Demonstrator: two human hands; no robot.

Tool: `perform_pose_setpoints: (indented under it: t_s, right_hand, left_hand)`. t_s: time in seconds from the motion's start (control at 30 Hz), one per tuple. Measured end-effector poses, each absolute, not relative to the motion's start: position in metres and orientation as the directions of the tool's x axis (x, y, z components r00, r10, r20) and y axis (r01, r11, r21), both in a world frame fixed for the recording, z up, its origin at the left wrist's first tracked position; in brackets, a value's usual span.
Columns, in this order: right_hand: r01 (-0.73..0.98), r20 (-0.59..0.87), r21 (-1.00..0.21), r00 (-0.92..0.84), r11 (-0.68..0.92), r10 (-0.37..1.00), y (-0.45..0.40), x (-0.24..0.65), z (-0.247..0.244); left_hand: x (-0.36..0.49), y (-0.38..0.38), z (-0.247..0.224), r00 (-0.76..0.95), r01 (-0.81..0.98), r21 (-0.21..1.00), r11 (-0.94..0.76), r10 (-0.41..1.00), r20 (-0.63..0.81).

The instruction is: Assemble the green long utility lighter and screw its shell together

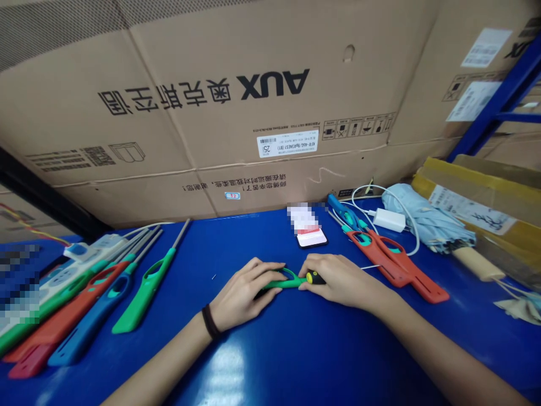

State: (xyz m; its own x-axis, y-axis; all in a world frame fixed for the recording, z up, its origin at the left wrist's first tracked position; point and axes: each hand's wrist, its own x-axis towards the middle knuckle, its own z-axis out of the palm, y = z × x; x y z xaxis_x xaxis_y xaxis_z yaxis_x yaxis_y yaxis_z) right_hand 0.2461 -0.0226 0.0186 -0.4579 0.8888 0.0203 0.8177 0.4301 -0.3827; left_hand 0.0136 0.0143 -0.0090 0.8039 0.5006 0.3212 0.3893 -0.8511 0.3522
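Note:
In the middle of the blue table, my left hand (247, 290) is closed around a green long-nosed lighter (287, 282) lying sideways. My right hand (338, 280) pinches that lighter's front end. Tucked in the same hand is a screwdriver (315, 277), its black and yellow handle end pointing left. A thin metal rod (371, 267) sticks out past my right hand; whether it belongs to the screwdriver or the lighter I cannot tell. A tiny metal piece (213, 277) lies left of my left hand.
Another green lighter (146, 290) lies at the left, beside blue (95, 316) and orange ones (71, 321) and a power strip (101, 248). Orange lighters (393, 262), a white charger (389, 220) and a folded umbrella (426, 220) are on the right. A phone (313, 239) lies before a large carton (203, 135).

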Motion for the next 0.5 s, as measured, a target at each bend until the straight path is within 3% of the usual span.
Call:
perform_pose_setpoints:
  t_s: [0.1,0.23,0.33,0.5]
  right_hand:
    - [0.828,0.028,-0.337,-0.468,0.449,0.883,-0.022,0.247,0.019]
    - [0.83,0.034,-0.332,-0.464,0.448,0.885,-0.022,0.248,0.021]
    - [0.819,0.055,-0.343,-0.472,0.46,0.88,-0.023,0.25,0.023]
    - [0.814,0.094,-0.341,-0.468,0.47,0.879,-0.025,0.254,0.026]
  left_hand:
    - [0.013,0.015,-0.012,0.73,0.476,0.354,-0.805,0.587,0.351]
    - [0.011,0.02,-0.013,0.682,0.608,0.237,-0.758,0.651,0.332]
    - [0.007,0.024,-0.012,0.738,0.591,0.12,-0.798,0.594,0.32]
    - [-0.001,0.027,-0.009,0.789,0.501,-0.083,-0.861,0.416,0.452]
